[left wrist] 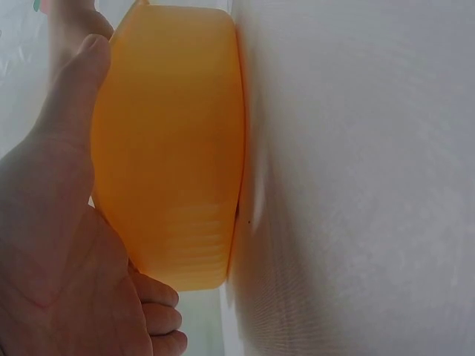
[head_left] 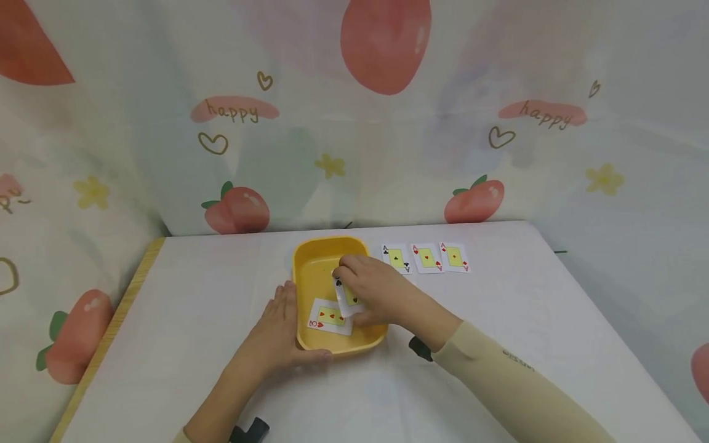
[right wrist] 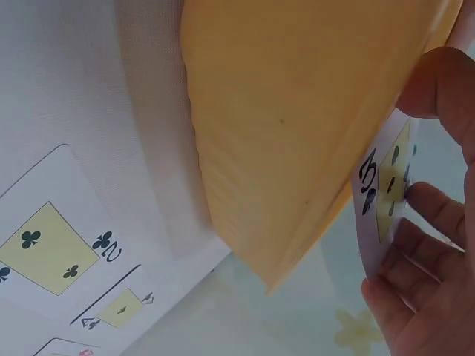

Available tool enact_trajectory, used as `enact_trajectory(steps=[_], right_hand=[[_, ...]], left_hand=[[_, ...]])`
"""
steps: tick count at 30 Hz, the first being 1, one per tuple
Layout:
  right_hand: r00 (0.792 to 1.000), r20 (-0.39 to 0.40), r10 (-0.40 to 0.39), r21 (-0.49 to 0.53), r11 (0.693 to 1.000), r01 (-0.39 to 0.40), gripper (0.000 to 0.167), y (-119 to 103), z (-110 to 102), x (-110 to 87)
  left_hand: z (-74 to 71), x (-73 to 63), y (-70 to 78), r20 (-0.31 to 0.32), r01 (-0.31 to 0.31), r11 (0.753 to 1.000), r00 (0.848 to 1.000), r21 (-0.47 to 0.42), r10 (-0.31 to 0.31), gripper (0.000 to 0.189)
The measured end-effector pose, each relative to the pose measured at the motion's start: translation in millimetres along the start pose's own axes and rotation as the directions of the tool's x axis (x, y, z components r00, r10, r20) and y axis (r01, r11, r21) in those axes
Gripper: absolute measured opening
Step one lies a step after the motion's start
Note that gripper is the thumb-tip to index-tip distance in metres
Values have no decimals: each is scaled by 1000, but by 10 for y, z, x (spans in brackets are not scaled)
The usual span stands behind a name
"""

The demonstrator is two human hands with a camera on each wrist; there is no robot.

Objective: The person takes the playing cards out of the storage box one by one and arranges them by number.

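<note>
A yellow plastic tray (head_left: 307, 252) stands on the table in the head view. My left hand (head_left: 274, 335) rests against its left wall, fingers extended along the side and thumb by the near edge; the left wrist view shows this hand (left wrist: 59, 222) touching the tray's outer wall (left wrist: 174, 148). Over the tray, my right hand (head_left: 373, 286) grips a three of spades (head_left: 350, 301) by its edges. In the right wrist view that card (right wrist: 369, 222) is slightly bent between thumb and fingers. Beneath it, a three of hearts (head_left: 329, 326) lies on the tray's floor.
Along the back right lie an ace of clubs (head_left: 395, 258), an ace of hearts (head_left: 426, 258) and an ace of diamonds (head_left: 454, 256). A two of clubs (right wrist: 48, 241) shows only in the right wrist view, beside the tray. A patterned cloth (head_left: 388, 154) hangs behind the table.
</note>
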State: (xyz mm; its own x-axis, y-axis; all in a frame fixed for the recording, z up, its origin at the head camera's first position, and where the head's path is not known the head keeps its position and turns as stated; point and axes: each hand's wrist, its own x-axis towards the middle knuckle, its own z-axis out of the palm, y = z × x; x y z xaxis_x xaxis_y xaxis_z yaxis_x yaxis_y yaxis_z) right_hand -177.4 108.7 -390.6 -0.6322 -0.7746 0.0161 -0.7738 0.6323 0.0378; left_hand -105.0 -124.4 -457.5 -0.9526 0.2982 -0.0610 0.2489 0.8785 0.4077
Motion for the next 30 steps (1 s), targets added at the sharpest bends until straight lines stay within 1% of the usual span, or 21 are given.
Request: enact_trajectory(steps=[3,7,11,15,18,21,25,28,30], right_hand=[[1000,-21,-5,-4,1000,5,68,8,7,-39],[999,-15,29,22,999,-29,66,39,2,-118],[994,14,111,76,991,-111,75,104,-67,-251],[979,48,199,112,973,-203,85,199,-128,-431],[967,76,243,134,958,-252,89,270,-141,-593],[956,112,270,144,948,-284,89,318,-104,-755],[940,169,297,148,935,-322,87,339,-3,-928],[931,216,294,174,927,-333,84,322,103,-1023],[931,243,272,201,925,-323,82,302,183,-1067]], left_hand=[[10,-1,-3,3,1,1000,1000,-5,-1,150],[16,-2,6,10,8,1000,1000,-9,-8,150],[21,4,8,15,23,1000,1000,-6,-23,151],[20,8,6,7,28,1000,1000,-8,-28,152],[11,12,8,3,30,999,1000,-16,-30,153],[8,14,3,0,28,999,1000,-27,-28,153],[24,22,-6,-6,29,999,1000,-21,-29,153],[37,25,-10,-6,29,999,1000,-24,-29,154],[44,24,-11,-4,30,999,1000,-25,-30,155]])
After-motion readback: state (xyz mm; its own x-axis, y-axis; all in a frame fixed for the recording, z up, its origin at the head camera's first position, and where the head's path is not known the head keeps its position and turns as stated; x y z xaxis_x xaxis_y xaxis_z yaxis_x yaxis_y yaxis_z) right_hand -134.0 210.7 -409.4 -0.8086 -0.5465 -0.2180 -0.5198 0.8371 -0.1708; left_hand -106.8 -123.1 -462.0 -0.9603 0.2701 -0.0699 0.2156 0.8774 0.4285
